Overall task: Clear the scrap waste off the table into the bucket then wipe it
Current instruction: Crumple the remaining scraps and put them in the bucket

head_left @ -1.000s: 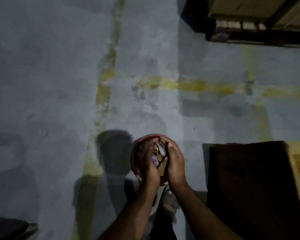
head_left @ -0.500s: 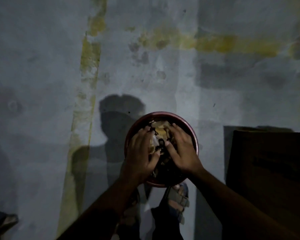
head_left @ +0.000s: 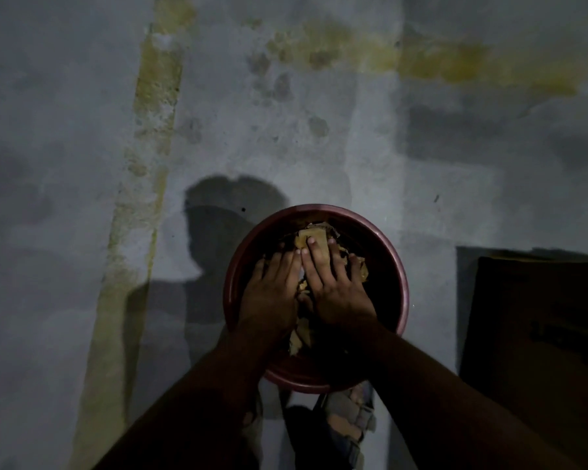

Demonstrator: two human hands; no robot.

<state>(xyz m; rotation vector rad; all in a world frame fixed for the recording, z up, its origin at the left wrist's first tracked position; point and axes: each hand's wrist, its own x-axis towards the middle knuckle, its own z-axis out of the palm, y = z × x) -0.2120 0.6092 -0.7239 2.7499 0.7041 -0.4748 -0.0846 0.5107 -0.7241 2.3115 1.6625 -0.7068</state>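
Observation:
A round dark-red bucket (head_left: pixel 392 252) stands on the grey concrete floor just in front of my feet. Inside it lies a heap of brown cardboard and paper scraps (head_left: pixel 311 237). My left hand (head_left: pixel 272 293) and my right hand (head_left: pixel 335 286) lie side by side, palms down and fingers spread, flat on top of the scraps inside the bucket. Neither hand grips anything. The scraps under my palms are hidden.
A dark table corner (head_left: pixel 537 320) juts in at the right, close beside the bucket. My sandalled foot (head_left: pixel 345 422) is just below the bucket. Worn yellow floor lines (head_left: pixel 150 130) run up the left and across the top.
My hands held a bunch of scraps above the bucket, then let it go inside. Now both palms lie flat on the heap. The camera has come closer to the bucket.

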